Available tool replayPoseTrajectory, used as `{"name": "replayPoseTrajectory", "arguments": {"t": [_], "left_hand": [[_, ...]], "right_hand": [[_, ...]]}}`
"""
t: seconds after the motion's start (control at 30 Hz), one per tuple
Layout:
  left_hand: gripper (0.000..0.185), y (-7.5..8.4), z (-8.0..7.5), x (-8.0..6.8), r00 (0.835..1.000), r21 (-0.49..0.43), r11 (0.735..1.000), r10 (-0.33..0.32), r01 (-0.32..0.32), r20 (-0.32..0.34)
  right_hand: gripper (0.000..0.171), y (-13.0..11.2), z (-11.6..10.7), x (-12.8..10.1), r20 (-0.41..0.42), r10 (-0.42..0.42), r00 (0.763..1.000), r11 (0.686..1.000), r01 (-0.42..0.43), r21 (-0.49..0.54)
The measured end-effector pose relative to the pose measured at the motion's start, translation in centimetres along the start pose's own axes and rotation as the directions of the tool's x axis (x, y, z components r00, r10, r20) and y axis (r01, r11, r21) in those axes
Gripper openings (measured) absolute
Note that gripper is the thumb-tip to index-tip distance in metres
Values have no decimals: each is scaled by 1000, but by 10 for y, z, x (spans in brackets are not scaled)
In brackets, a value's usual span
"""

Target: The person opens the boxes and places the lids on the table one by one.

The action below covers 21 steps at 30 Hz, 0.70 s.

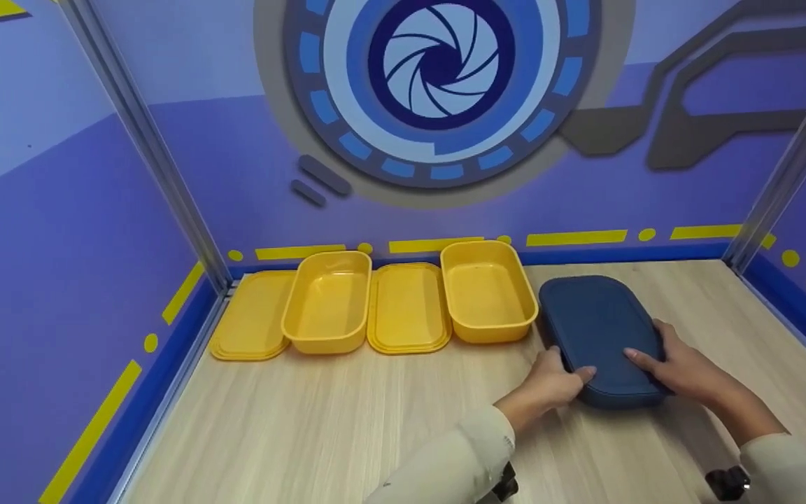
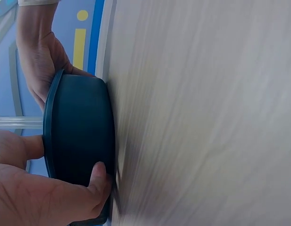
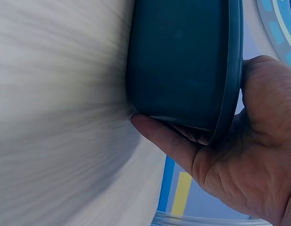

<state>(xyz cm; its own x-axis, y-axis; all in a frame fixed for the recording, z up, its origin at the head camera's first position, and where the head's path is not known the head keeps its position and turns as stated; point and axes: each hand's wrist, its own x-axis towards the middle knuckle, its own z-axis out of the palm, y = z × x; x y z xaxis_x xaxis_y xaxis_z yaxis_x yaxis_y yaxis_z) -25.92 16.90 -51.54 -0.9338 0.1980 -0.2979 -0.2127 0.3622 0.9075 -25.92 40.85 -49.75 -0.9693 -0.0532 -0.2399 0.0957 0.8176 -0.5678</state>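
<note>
Both sleeves cut off below, left hand (image 1: 550, 381) and right hand (image 1: 676, 365) gripping lidded blue box (image 1: 599, 336), contents hidden

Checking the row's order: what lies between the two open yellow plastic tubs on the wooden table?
One flat yellow plastic lid lies between the left yellow tub and the right yellow tub, close against both. The head view shows it.

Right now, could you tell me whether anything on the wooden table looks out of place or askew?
Only one thing: the dark blue lidded plastic box, gripped at its near end by the left hand and right hand, lies angled, apart from the tidy row of yellow plastic tubs and lids. Nothing looks spilled or damaged.
</note>
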Motion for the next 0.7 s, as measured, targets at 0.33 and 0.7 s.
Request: {"name": "replayPoseTrajectory", "arguments": {"t": [0.33, 0.7], "left_hand": [[67, -1, 1, -9, 1000, 38, 999, 7, -7, 14], [72, -6, 0, -18, 1000, 22, 1000, -10, 10, 10]], "right_hand": [[113, 0, 2, -11, -16, -20, 1000, 1000, 20, -12], [115, 2, 8, -16, -15, 1, 1000, 1000, -1, -3]]}}
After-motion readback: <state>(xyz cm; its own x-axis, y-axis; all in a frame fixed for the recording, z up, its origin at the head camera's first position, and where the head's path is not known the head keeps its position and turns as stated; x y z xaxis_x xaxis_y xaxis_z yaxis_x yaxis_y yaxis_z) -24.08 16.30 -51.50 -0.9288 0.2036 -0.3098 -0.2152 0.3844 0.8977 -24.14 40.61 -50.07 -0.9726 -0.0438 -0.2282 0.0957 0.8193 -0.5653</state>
